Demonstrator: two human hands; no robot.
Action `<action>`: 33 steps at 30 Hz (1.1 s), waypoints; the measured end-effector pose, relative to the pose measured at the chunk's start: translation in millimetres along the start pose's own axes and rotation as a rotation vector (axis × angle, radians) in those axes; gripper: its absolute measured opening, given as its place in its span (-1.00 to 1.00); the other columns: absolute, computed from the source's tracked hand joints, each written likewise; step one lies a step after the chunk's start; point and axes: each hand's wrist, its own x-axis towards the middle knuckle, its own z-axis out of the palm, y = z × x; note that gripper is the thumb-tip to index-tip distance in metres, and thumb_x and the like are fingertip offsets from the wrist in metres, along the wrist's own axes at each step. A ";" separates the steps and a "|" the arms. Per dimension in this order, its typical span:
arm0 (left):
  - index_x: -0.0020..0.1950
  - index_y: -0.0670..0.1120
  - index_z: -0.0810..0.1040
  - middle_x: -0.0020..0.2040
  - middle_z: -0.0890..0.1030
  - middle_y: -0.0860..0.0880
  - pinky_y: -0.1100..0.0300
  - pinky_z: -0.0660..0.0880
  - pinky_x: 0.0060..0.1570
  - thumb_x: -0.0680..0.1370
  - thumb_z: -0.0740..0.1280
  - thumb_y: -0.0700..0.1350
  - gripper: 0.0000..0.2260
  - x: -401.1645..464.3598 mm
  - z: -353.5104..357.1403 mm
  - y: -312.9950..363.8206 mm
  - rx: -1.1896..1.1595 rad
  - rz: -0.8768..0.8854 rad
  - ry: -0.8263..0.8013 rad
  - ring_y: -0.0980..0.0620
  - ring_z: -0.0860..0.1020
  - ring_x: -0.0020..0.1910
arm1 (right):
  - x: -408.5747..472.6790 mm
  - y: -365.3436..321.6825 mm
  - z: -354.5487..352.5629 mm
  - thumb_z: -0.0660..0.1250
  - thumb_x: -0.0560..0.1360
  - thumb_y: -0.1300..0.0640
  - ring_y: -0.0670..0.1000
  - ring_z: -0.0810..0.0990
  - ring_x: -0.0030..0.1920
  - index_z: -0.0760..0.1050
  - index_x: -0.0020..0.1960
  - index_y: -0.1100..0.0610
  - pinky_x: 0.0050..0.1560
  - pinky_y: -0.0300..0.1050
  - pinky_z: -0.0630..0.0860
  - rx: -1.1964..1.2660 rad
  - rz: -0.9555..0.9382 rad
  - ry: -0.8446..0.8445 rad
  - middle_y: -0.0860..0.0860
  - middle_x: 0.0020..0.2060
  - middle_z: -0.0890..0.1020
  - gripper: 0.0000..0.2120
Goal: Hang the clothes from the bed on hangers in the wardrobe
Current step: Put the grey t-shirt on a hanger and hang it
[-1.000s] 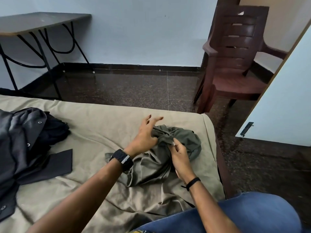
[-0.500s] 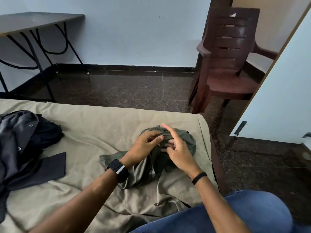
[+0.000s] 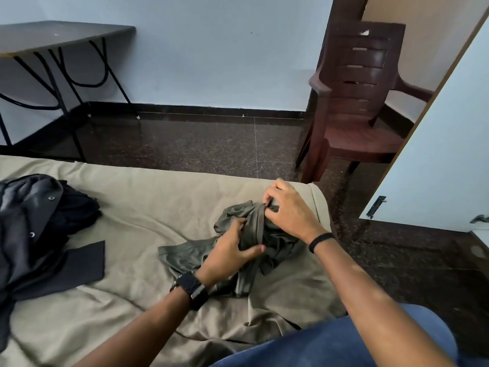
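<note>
My bed (image 3: 137, 207), under a creased khaki sheet, carries two heaps: a crumpled olive garment (image 3: 190, 254) near its far right corner, and a pile of dark grey clothes (image 3: 34, 234) with snap buttons at its left edge

On the bed (image 3: 137, 207), a garment (image 3: 190, 254) lies right under both hands, a clothes pile (image 3: 34, 234) left; behind stand a table (image 3: 58, 35) and a chair (image 3: 357, 102).
</note>
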 end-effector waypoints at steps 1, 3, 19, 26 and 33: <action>0.36 0.04 0.26 0.20 0.51 0.04 0.26 0.44 0.12 0.40 0.50 0.05 -0.37 -4.9 3.3 -6.0 0.121 -0.004 -0.014 0.11 0.51 0.15 | 3.3 -0.5 -4.0 0.39 0.37 0.28 0.04 0.45 -0.04 0.45 -0.19 0.15 0.03 -0.18 0.38 0.015 -0.002 0.020 0.02 -0.11 0.44 -0.88; 0.51 0.00 0.09 0.29 0.38 0.02 0.24 0.39 0.17 0.40 0.46 0.06 -0.20 -16.3 8.8 -17.6 0.369 -0.016 0.000 0.04 0.43 0.23 | 10.8 -1.1 -14.9 0.40 0.34 0.28 0.06 0.48 -0.07 0.37 -0.25 0.13 0.01 -0.11 0.42 0.049 0.006 0.045 0.03 -0.12 0.48 -0.80; 0.50 -0.05 0.12 0.47 0.20 -0.10 0.12 0.33 0.31 0.48 0.29 0.28 -0.27 0.5 15.3 -30.4 0.832 -0.033 0.161 -0.08 0.32 0.36 | 47.5 -3.9 -81.3 0.44 0.42 0.31 -0.13 0.52 -0.27 0.63 -0.20 0.14 -0.30 -0.48 0.33 0.198 0.160 0.075 0.09 -0.27 0.67 -0.91; 0.07 -0.19 0.55 0.11 0.42 -0.15 0.09 0.34 0.13 0.43 0.33 -0.29 -0.78 41.0 -22.9 -8.9 0.449 0.097 0.337 -0.17 0.45 0.08 | 50.3 -1.1 -101.5 0.50 0.42 0.13 -0.14 0.28 -0.41 0.41 -0.33 0.09 -0.35 -0.21 0.19 0.216 0.184 0.112 -0.05 -0.47 0.39 -0.72; -0.15 -0.06 0.55 -0.12 0.59 -0.02 0.07 0.43 0.02 0.58 0.20 -0.30 -0.78 87.3 -120.9 58.0 -0.167 0.110 0.434 0.01 0.51 -0.08 | 66.0 1.6 -161.1 0.50 0.40 -0.03 -0.09 0.32 -0.40 0.41 -0.37 0.15 -0.41 -0.27 0.20 0.074 0.177 0.205 -0.03 -0.47 0.39 -0.63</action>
